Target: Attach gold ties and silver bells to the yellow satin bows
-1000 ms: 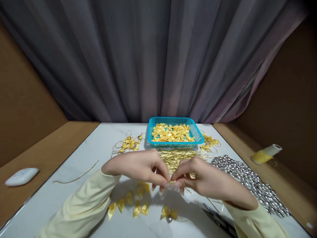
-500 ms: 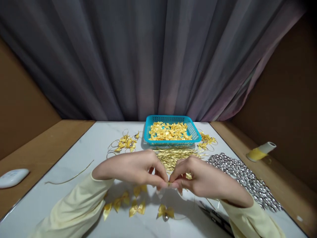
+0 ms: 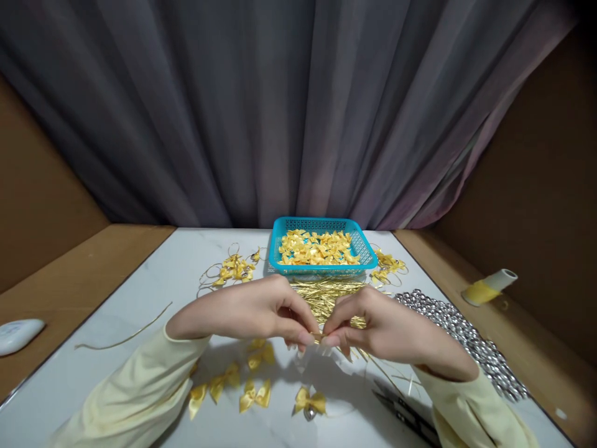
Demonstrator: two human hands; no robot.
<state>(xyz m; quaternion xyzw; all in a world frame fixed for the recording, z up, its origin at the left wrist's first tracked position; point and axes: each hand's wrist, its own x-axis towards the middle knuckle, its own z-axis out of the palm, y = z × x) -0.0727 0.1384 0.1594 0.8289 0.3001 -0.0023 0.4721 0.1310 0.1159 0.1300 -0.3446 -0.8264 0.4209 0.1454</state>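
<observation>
My left hand [image 3: 252,311] and my right hand [image 3: 382,326] meet fingertip to fingertip above the white table [image 3: 153,298], both pinched on a small gold wire piece [image 3: 318,336]. Thin gold strands trail down from under my right hand. Several yellow ribbon bows [image 3: 254,393] lie on the table just below my hands. One bow with a small bell [image 3: 308,403] lies nearest me. A heap of gold wires [image 3: 326,292] sits right behind my fingers.
A blue basket [image 3: 280,249] of yellow bows stands at the back centre, with looped bows [image 3: 231,270] to its left and more [image 3: 387,264] to its right. Silver bells [image 3: 466,339] are heaped right. Scissors [image 3: 401,414], a ribbon spool [image 3: 487,287], a white device [image 3: 18,333], a loose gold strand [image 3: 125,336].
My hands stay joined on the wire, drifting slightly left and up in view as the head camera shifts. The fingertips have tightened together.
</observation>
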